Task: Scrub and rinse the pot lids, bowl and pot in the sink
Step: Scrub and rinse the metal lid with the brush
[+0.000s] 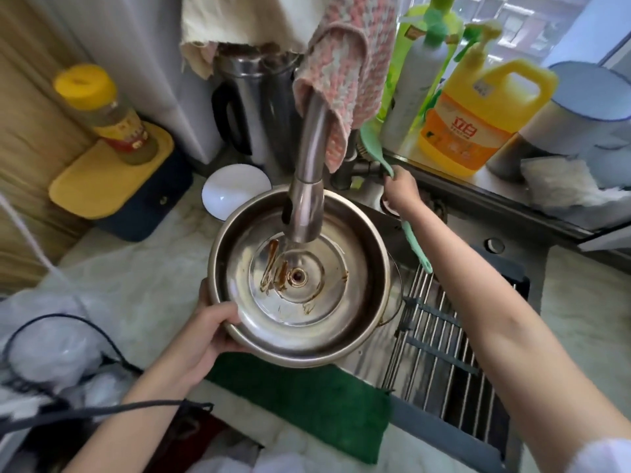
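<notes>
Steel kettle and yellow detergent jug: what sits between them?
Head view: the faucet, draped with a pink knitted cloth, and a white spray bottle.

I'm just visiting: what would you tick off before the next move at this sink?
1. Left hand grips the rim of the round steel bowl: ok.
2. Shiny steel pot lid lies inside the bowl, below the steel faucet spout: ok.
3. Brown residue cleaned off the lid: not ok.
4. Water running from the spout: cannot tell.
5. Right hand has a hold on the mint-green plastic handle: cannot tell, fingers hidden.
</notes>
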Tool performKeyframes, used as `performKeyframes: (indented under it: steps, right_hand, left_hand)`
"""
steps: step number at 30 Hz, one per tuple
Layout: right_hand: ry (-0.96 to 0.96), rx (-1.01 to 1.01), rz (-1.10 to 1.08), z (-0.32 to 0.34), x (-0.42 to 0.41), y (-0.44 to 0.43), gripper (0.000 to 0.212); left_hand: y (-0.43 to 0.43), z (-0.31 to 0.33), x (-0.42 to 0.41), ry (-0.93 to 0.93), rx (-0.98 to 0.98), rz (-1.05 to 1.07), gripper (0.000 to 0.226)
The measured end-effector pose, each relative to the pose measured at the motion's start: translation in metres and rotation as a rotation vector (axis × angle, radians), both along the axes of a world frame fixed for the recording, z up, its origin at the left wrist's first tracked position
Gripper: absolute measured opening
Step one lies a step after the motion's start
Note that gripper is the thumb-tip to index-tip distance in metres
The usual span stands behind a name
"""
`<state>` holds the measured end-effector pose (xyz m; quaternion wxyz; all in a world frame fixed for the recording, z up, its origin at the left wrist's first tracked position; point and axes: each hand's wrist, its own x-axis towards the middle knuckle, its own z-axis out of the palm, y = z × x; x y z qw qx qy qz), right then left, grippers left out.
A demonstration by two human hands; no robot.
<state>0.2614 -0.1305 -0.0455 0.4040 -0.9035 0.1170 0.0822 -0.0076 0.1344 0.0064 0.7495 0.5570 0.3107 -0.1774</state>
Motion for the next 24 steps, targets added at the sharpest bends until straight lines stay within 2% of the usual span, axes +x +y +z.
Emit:
performKeyframes:
  steps: [6, 10, 14, 24]
  right_hand:
    - [0.004, -0.172, 0.115, 0.007, 0.008, -0.007, 0.04]
    - [0.012, -0.163, 0.151, 0.006, 0.012, -0.012, 0.043]
    - [0.047, -0.12, 0.179, 0.006, 0.016, -0.017, 0.042]
    - [0.075, -0.093, 0.206, 0.011, 0.019, -0.025, 0.047]
  left_hand:
    - [-0.006, 0.006, 0.0, -0.013, 0.016, -0.023, 0.072]
    - [-0.009, 0.008, 0.0, -0.002, 0.003, -0.033, 0.071]
    - [-0.01, 0.01, -0.001, 0.011, -0.005, -0.064, 0.058]
    - [-0.014, 0.019, 0.001, 0.031, -0.052, -0.056, 0.046]
